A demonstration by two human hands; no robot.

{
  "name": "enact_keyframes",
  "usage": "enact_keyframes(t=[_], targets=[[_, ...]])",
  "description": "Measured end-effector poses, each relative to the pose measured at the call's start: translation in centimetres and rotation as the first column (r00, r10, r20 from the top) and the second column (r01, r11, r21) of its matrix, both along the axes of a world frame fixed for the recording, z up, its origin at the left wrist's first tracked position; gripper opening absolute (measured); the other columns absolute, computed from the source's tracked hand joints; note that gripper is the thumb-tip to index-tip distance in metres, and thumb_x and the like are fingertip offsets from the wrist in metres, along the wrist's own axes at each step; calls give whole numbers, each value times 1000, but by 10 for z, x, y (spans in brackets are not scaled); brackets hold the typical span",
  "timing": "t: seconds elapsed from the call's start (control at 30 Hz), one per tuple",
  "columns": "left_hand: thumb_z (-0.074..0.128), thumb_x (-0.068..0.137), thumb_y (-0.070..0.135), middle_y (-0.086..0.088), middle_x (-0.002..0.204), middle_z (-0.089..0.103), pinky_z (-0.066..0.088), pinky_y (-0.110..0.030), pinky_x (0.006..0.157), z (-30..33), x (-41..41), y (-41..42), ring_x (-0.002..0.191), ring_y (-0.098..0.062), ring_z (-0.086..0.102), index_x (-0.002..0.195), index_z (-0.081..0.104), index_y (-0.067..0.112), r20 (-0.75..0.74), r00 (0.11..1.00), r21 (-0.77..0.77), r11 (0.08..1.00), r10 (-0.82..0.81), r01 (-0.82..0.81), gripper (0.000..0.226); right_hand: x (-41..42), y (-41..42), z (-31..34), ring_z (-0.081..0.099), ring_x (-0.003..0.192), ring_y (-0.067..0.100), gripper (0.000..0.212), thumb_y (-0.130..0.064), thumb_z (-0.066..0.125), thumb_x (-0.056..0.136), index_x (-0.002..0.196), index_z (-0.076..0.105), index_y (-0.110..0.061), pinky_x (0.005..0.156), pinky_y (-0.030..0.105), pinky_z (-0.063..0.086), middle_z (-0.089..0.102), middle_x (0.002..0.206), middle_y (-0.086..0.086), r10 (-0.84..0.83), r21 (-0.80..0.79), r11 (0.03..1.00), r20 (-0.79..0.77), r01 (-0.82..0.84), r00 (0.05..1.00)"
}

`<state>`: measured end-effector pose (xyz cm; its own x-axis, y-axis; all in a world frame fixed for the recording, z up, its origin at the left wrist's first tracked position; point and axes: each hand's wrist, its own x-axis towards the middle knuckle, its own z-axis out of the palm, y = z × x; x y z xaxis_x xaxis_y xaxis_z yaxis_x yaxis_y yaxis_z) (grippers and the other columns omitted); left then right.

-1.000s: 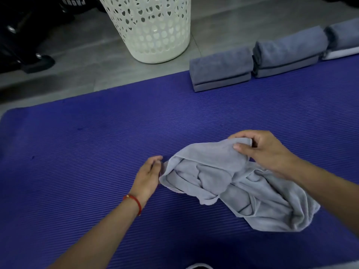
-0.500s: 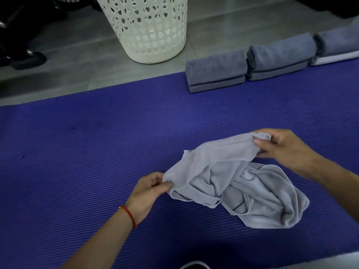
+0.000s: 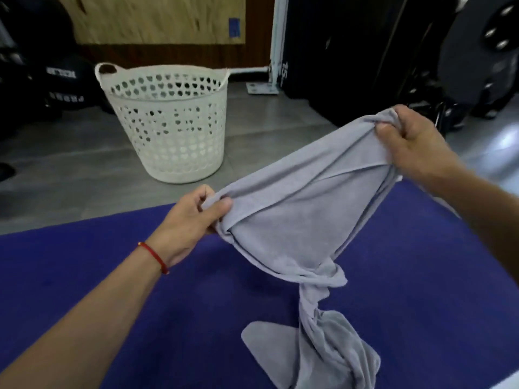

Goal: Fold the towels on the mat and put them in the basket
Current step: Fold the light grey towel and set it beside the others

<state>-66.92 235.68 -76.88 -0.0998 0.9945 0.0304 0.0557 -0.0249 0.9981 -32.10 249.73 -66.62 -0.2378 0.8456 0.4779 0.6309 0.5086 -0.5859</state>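
The left hand (image 3: pixel 196 220) and the right hand (image 3: pixel 415 141) each grip a bunched corner of a grey towel (image 3: pixel 297 220), holding it stretched between them above the purple mat (image 3: pixel 140 304), with the right hand higher than the left. The towel's lower part hangs down twisted, and its end lies crumpled on the mat near the bottom edge. Beyond the mat, a white basket (image 3: pixel 174 136) with small holes stands upright on the grey floor (image 3: pixel 70 169).

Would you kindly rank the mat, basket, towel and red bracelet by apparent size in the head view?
1. mat
2. towel, though its nearness to the camera may flatter it
3. basket
4. red bracelet
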Motion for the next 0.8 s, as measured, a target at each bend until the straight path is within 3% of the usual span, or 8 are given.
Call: enact_keyframes(t=[0.07, 0.17, 0.23, 0.37, 0.5, 0.6, 0.7, 0.8], targets=[[74, 90, 25, -7, 67, 50, 49, -34, 58, 33, 2, 25, 61, -18, 50, 81, 45, 12, -77, 997, 97, 995, 3, 5, 34, 7, 5, 44, 52, 80, 21, 17, -29, 50, 105, 101, 58, -14, 73, 42, 40, 59, 89, 6, -65, 91, 994, 51, 60, 997], [72, 93, 16, -10, 78, 57, 53, -29, 60, 79, -2, 57, 69, -19, 57, 96, 53, -2, -128, 992, 175, 984, 4, 19, 27, 24, 15, 102, 54, 81, 23, 26, -34, 54, 103, 94, 61, -11, 71, 39, 40, 60, 85, 6, -201, 120, 973, 31, 196, 979], [68, 93, 15, -7, 94, 70, 58, -29, 72, 108, -7, 72, 85, -20, 66, 110, 63, 1, -43, 997, 153, 986, -58, 64, 22, 39, 21, 133, 58, 81, 22, 28, -34, 59, 99, 92, 68, -8, 74, 38, 46, 65, 86, 8, -261, -6, 965, -101, 262, 960], [64, 91, 9, -6, 125, 72, 57, -33, 96, 157, -18, 94, 115, -16, 68, 132, 62, 10, 136, 980, 205, 972, -144, 114, 40, 70, 13, 173, 60, 91, 30, 17, -3, 57, 100, 96, 68, 9, 82, 43, 47, 64, 99, 22, -228, -306, 943, -302, 132, 926], [73, 88, -2, 0, 94, 63, 51, -19, 82, 198, -20, 111, 83, -12, 59, 126, 69, 20, -78, 995, 393, 919, 68, -32, 44, 91, -2, 187, 57, 78, 22, 25, -7, 51, 105, 91, 71, -10, 71, 37, 46, 63, 87, 11, -152, -129, 986, -440, 105, 885], [82, 82, 5, 7, 81, 72, 54, -19, 73, 238, -20, 121, 75, -6, 63, 101, 77, 20, -143, 942, 553, 814, 303, -178, 25, 94, -11, 197, 57, 77, 23, 22, -16, 49, 108, 104, 71, -18, 69, 41, 49, 65, 84, 7, -112, 76, 983, -468, 166, 877], [79, 86, 13, 10, 78, 71, 55, -25, 69, 284, -18, 134, 72, -5, 63, 84, 71, 27, -87, 884, 666, 687, 460, -292, 17, 87, -17, 213, 60, 70, 6, 22, -18, 47, 109, 108, 69, -21, 63, 27, 52, 65, 78, -7, -73, 244, 949, -447, 200, 892], [63, 98, 19, 8, 83, 62, 50, -25, 67, 323, -7, 150, 73, -6, 57, 96, 59, 24, 14, 872, 709, 610, 490, -354, 7, 82, -13, 225, 55, 67, 2, 21, -20, 50, 107, 96, 68, -20, 63, 22, 46, 61, 76, -9, -100, 299, 923, -423, 243, 901]])
